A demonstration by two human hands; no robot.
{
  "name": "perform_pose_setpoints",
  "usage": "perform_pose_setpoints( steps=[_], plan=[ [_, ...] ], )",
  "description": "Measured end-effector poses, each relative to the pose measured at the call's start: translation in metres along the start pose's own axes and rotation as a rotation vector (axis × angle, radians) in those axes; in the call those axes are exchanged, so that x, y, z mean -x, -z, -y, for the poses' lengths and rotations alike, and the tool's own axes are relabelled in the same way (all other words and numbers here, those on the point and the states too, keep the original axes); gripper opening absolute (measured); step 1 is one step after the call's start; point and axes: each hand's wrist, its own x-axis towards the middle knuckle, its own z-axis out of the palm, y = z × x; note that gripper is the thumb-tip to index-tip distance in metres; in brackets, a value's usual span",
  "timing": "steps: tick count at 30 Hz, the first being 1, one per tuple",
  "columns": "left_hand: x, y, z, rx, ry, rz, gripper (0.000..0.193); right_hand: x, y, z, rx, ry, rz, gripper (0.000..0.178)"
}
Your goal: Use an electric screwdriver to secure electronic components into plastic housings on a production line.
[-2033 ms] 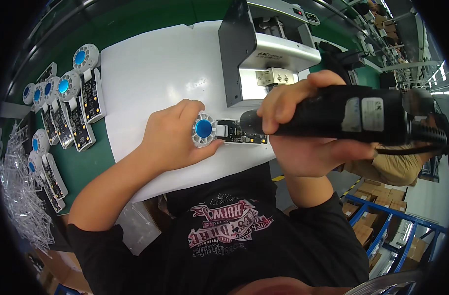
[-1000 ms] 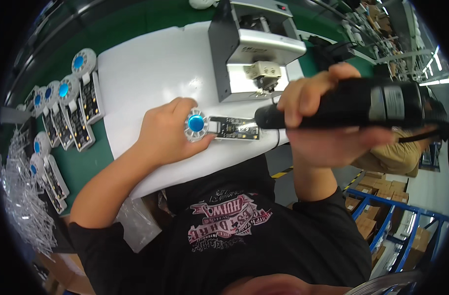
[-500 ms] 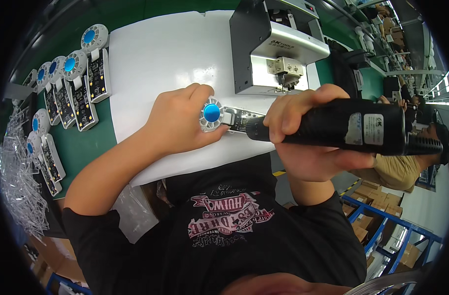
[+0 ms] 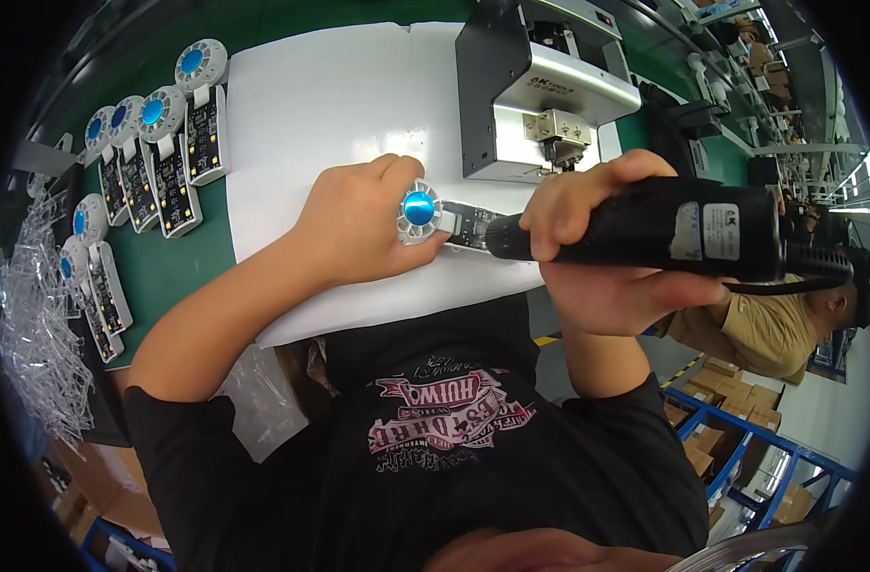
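A handheld fan unit (image 4: 419,208), with a round white vented head, a blue centre disc and an open handle baring a circuit board, lies over the white sheet (image 4: 311,105). Around its round head my left hand (image 4: 359,217) is closed, thumb on the near side. My right hand (image 4: 592,303) grips a thick black electric screwdriver (image 4: 645,229) held lengthwise. The screwdriver's nose reaches over the handle's right part and hides that end; whether the bit touches a screw cannot be seen.
A grey screw-feeder machine (image 4: 540,95) stands behind my right hand. Several similar fan units (image 4: 176,186) lie at left on the green table (image 4: 159,276). Clear plastic strips (image 4: 35,315) pile at the far left. A person in a tan shirt (image 4: 759,334) is at right, beside blue shelving (image 4: 788,443).
The whole view has shifted slightly, with the table items now a little further right and up. Both hands keep their holds, and the screwdriver's nose stays over the handle.
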Motion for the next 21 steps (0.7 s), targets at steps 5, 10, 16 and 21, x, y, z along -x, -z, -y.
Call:
perform_pose_setpoints(
  steps=[5, 10, 16, 21],
  plan=[
    [0.002, -0.001, 0.000, 0.005, 0.017, 0.008, 0.050, 0.000, -0.003, -0.002, 0.013, 0.000, -0.003, 0.101],
    [-0.002, 0.003, -0.001, 0.002, 0.030, 0.045, 0.049, 0.000, -0.009, 0.002, 0.090, -0.038, 0.012, 0.099],
    [0.002, 0.012, -0.014, -0.042, 0.068, 0.081, 0.051, 0.001, -0.013, 0.006, -0.063, -0.077, -0.102, 0.094],
    [-0.030, 0.094, -0.016, -0.200, 0.158, 0.280, 0.051, 0.033, 0.012, 0.033, -0.030, 0.074, -0.266, 0.091]
  ],
)
